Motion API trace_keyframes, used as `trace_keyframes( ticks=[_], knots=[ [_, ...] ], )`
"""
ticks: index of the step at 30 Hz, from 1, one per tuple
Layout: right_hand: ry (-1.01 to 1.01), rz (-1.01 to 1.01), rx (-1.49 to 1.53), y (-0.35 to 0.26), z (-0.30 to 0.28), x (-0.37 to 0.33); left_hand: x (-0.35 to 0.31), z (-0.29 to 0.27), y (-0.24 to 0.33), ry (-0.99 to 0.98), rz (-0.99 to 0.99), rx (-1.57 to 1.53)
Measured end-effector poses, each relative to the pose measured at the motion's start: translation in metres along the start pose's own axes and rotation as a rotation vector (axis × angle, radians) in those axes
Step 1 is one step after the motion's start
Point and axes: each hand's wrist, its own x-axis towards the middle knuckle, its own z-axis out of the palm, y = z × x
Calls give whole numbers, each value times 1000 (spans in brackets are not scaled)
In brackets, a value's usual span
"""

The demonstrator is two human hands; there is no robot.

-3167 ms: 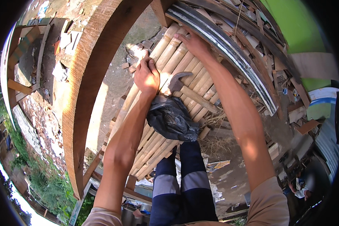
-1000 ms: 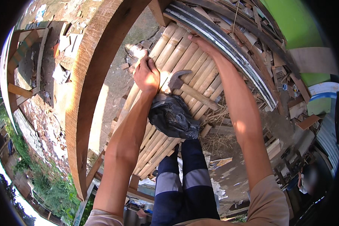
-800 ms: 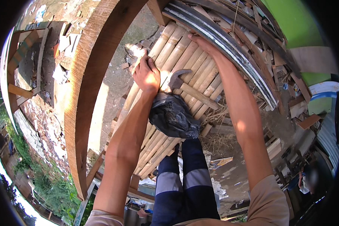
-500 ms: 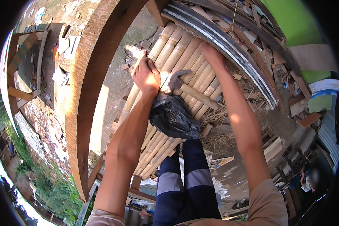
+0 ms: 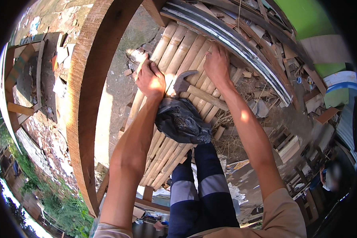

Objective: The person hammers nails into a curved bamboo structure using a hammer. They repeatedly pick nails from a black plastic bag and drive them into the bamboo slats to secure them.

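Note:
A platform of split bamboo slats (image 5: pixel 188 43) stretches out before me. My left hand (image 5: pixel 150 81) is bent over its left edge, fingers curled round the outermost slat. On the right side of the slats rests my right hand (image 5: pixel 218 65), its fingers curled down; their tips are hidden at the bamboo. A claw hammer (image 5: pixel 204 96) with a wooden handle lies across the slats between my arms, held by neither hand. Below the hammer head sits an open black plastic bag (image 5: pixel 180 121) with thin nails inside.
A thick wooden beam (image 5: pixel 85 99) curves past on the left. At the upper right runs a dark board with white stripes (image 5: pixel 230 43), with scrap wood (image 5: pixel 261 35) behind it. Dry straw (image 5: pixel 234 135) lies on the ground to the right. A person (image 5: pixel 331 176) shows at far right.
My right hand has turned and come further out from beside the striped board onto the slats, showing its back. My left hand stays at the left edge. The whole view has shifted slightly.

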Motion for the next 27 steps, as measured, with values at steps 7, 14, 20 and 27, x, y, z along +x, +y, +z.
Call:
trace_keyframes(
  ticks=[7, 14, 20, 27],
  knots=[
    [-443, 206, -36, 19, 17, 51, 1, 2, -7, 40, 27, 31],
    [-440, 417, 261, 51, 55, 59, 0, 6, -8, 72, 22, -38],
    [-378, 437, 294, 53, 56, 63, 2, 4, -5, 116, 103, -23],
    [-385, 358, 211, 46, 37, 69, 1, 2, -3, 75, 37, -55]
  ],
)
